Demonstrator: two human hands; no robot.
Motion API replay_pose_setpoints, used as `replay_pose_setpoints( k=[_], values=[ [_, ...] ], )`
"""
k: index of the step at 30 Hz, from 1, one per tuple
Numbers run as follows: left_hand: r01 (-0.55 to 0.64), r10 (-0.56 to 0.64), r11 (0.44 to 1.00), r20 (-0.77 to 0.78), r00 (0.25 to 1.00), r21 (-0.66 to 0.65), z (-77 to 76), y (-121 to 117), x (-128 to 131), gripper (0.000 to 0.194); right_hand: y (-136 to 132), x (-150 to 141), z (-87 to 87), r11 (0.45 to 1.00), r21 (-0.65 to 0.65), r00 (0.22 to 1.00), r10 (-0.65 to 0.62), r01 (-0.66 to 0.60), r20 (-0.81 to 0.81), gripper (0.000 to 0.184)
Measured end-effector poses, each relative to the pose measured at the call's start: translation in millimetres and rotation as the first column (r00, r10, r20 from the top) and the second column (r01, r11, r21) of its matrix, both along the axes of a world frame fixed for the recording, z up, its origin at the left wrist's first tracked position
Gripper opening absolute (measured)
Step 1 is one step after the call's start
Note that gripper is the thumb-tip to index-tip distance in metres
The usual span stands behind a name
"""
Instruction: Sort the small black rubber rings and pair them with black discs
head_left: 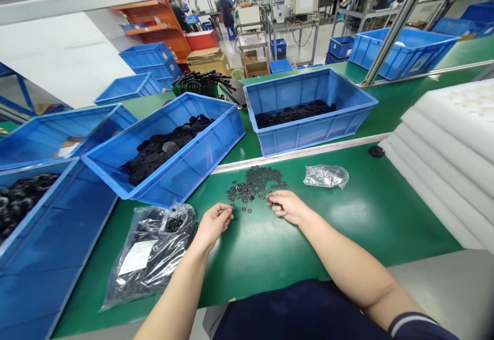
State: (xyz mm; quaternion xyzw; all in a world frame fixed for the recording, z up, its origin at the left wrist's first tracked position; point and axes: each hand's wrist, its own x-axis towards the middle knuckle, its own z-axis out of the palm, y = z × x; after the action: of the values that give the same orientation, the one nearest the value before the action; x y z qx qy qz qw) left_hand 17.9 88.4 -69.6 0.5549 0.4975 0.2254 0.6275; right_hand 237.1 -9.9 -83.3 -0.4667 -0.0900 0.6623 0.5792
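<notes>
Near the middle of the green bench (366, 227), just short of its white far rail (301, 150), small black rings (254, 188) lie in a loose, flat scatter whose long axis runs across the bench, rising slightly toward the right. The scatter lies ahead of both hands, and the right hand (287, 206) is nearer to it: its fingertips (271, 201) are bunched and curled down at the near edge, touching or almost touching the rings, though whether one is caught between them is too small to tell. The left hand (214, 225) sits just short of the scatter's left end, its fingers loosely drawn together and pointing right; whether it has hold of a ring cannot be told either. To the right of the rings lies a clear plastic bag (325, 176), and further along the rail sits a black disc (376, 151). Left of the left hand, toward the near edge, lies a labelled plastic bag (148, 255) packed with black parts. A tilted blue crate (165, 147) of black discs stands beyond that bag, a second blue crate (309, 111) lies past the rail, and white foam sheets (436, 144) are stacked along the right side
</notes>
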Motion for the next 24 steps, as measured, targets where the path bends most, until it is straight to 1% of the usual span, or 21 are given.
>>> replay_pose_setpoints(
  k=[4,7,8,10,13,15,17,19,21,24],
  values=[
    [0.066,-0.045,0.993,-0.188,0.981,0.103,-11.4,17.1,-17.2,0.04,-0.7,-4.4,-2.4,1.0,0.004,0.999,0.021,-0.021,0.029,0.026],
    [0.054,-0.016,0.985,-0.223,0.975,0.163,-21.0,21.3,-22.3,0.039,-1.2,-5.4,-2.8,1.0,-0.001,0.998,0.03,-0.03,0.055,0.027],
    [0.031,0.002,0.987,-0.209,0.978,0.155,-22.6,21.0,-23.2,0.039,-1.3,-5.3,-2.5,0.999,0.0,0.998,0.035,-0.035,0.061,0.027],
    [-0.028,0.042,0.995,-0.148,0.988,0.094,-22.8,18.5,-24.0,0.041,-1.7,-5.2,-1.6,0.998,0.005,0.996,0.054,-0.055,0.068,0.025],
    [-0.117,0.117,0.993,-0.007,0.993,-0.012,-17.3,11.9,-23.8,0.044,-2.7,-6.4,0.0,0.995,0.009,0.992,0.094,-0.095,0.079,0.023],
    [-0.134,0.139,0.989,0.083,0.987,-0.059,-12.4,6.3,-22.8,0.047,-3.2,-8.0,0.1,0.995,0.01,0.991,0.102,-0.103,0.083,0.023],
    [-0.108,0.121,0.99,0.144,0.982,-0.096,-8.3,-0.6,-20.3,0.051,-3.4,-9.5,-1.2,0.994,0.018,0.991,0.103,-0.105,0.084,0.024],
    [-0.062,0.083,0.991,0.173,0.981,-0.12,-5.9,-9.3,-15.0,0.045,-3.7,-11.0,-3.3,0.992,0.034,0.99,0.12,-0.123,0.077,0.027],
    [-0.017,0.042,0.99,0.184,0.982,-0.138,-4.9,-19.6,-5.9,0.038,-4.2,-12.9,-5.2,0.987,0.054,0.986,0.149,-0.153,0.072,0.03],
    [0.03,0.002,0.987,0.195,0.981,-0.161,-5.4,-34.3,13.5,0.036,-5.9,-16.5,-5.8,0.977,0.086,0.978,0.189,-0.197,0.093,0.033]
  ],
)
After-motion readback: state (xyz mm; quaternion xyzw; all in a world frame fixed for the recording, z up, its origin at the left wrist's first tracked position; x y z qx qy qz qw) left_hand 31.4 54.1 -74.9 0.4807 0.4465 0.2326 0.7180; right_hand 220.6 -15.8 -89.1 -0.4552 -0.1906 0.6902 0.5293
